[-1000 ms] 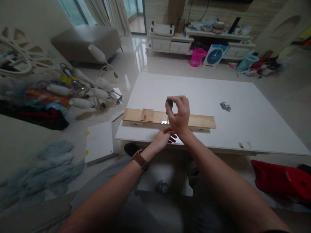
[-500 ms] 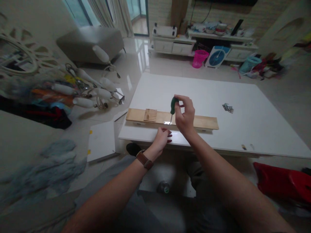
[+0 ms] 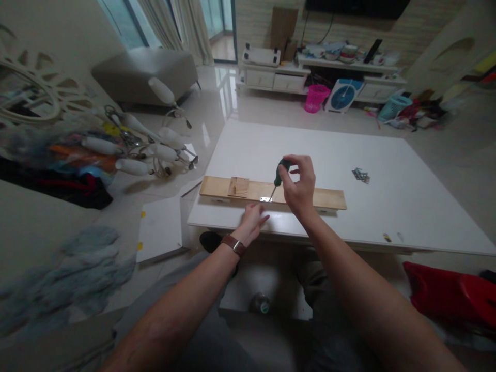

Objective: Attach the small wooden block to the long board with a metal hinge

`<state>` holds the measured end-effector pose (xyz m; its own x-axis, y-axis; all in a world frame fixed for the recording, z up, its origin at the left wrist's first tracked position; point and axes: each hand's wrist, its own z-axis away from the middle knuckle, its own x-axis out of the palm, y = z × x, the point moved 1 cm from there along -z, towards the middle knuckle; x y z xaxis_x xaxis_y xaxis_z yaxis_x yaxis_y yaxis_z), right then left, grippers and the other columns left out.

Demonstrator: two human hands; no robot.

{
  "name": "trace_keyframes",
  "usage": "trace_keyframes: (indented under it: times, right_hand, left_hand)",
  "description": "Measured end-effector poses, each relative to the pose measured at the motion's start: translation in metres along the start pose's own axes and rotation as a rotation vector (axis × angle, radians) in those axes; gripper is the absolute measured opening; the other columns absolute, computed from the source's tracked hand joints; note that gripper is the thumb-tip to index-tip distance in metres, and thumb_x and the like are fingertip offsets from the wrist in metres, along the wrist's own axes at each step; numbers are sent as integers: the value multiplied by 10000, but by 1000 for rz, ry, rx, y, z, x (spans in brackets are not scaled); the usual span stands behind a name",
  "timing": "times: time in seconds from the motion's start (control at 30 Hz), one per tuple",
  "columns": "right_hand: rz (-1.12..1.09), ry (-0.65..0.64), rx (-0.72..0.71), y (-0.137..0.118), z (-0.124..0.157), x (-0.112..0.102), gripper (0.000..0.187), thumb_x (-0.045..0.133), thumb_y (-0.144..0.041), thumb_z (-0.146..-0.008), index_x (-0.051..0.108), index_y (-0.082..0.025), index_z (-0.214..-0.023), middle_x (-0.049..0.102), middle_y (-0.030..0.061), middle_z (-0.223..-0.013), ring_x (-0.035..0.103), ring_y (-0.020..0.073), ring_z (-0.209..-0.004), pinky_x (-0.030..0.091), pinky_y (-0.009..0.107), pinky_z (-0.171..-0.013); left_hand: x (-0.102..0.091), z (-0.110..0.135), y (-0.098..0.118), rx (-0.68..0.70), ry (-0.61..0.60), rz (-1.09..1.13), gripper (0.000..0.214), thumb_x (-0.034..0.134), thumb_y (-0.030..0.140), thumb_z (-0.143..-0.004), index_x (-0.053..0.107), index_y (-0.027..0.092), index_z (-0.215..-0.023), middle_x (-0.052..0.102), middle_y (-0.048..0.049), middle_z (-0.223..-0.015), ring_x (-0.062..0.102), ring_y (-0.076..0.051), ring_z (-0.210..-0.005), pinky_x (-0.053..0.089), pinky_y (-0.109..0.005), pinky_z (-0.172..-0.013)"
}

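Observation:
A long wooden board [image 3: 325, 198] lies across the near part of the white table [image 3: 329, 155]. My right hand [image 3: 299, 186] is closed round a green-handled screwdriver [image 3: 279, 173], whose tip rests on a small shiny metal plate [image 3: 265, 199] on the board. My left hand [image 3: 252, 221] lies on the table's front edge just below that plate, fingers stretched toward it; a brown watch strap is on its wrist. A small wooden block [image 3: 238, 186] sits on the board's left part.
A little pile of metal parts [image 3: 360, 175] lies on the table to the right. A toppled chandelier [image 3: 147, 144] and clutter fill the floor at left. A red bag [image 3: 449, 294] lies at lower right; a white panel [image 3: 159, 228] leans by the table's left corner.
My right hand has shifted its grip on the screwdriver handle, and the shaft now leans more. My left hand has uncurled and flattened near the plate. The view has tilted slightly.

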<state>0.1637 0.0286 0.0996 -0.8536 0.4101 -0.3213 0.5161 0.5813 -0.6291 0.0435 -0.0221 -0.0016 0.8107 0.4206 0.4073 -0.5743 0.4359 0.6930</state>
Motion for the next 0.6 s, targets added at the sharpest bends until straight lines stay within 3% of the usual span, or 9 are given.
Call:
trace_keyframes:
  times: [0.1,0.27,0.6]
  right_hand:
    - [-1,1,16,-1,-1,-2,156,677,-278,-922,687,-281,-1078,665,40,-1067,659,195,-998,557,345,-758]
    - [-78,-28,-12,0,0,0,249,538,-198,-967,680,-273,-1158,729,58,-1147,677,205,-1077,571,368,-813]
    - [-58,-21,-14,-4,0,-2,187,625,-213,-943,698,-276,-1103,694,34,-1060,647,195,-1002,537,343,-747]
  left_hand:
    - [1,0,3,-46,-31,28,152,549,37,-858,547,182,-903,562,-8,-918,548,-118,-837,564,-309,-860]
    - [0,2,6,-71,-85,69,114,599,60,-845,590,167,-882,612,-29,-923,594,-119,-842,542,-260,-801]
    - [-2,-4,5,-103,-23,128,135,574,51,-917,563,182,-887,606,-12,-866,622,-131,-806,547,-293,-797]
